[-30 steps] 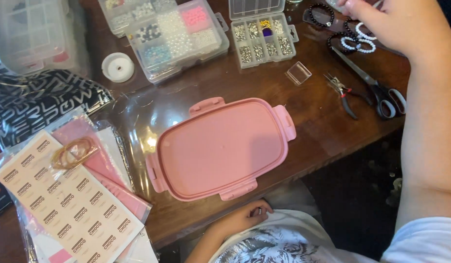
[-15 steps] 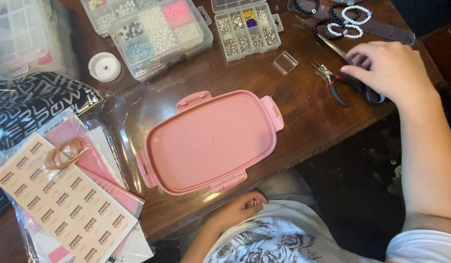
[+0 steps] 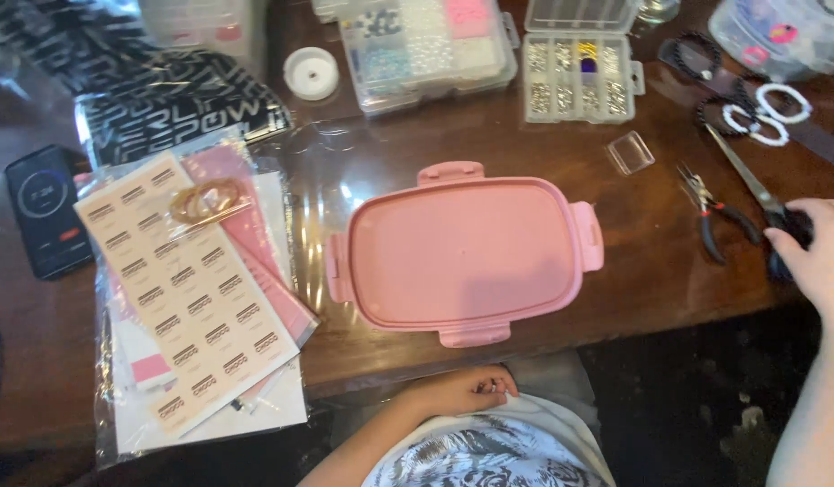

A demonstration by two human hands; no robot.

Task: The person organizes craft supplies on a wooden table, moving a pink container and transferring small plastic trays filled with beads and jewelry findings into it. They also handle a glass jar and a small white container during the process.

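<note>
Reaching at the right edge of the view, right hand (image 3: 818, 248) rests its fingers on the black handles of the scissors (image 3: 761, 194), which lie flat on the bench (image 3: 651, 271) with blades pointing up-left; fingers loosely curled over the handles, full grip not visible. Small pliers (image 3: 710, 212) lie just left of the scissors, apart from the hand. Left hand (image 3: 467, 390) sits below the bench edge in the lap, fingers curled, pinching a thin clear thread against the patterned shirt. Pink lidded box (image 3: 467, 252) sits mid-bench, closed, untouched. Behind it: two clear bead organisers (image 3: 426, 41) (image 3: 579, 77), a thread spool (image 3: 311, 72), a small clear case (image 3: 630, 151). Bead bracelets (image 3: 751, 113) lie above the scissors' tips. Label sheets (image 3: 187, 289) and phone (image 3: 49, 209) at left.
</note>
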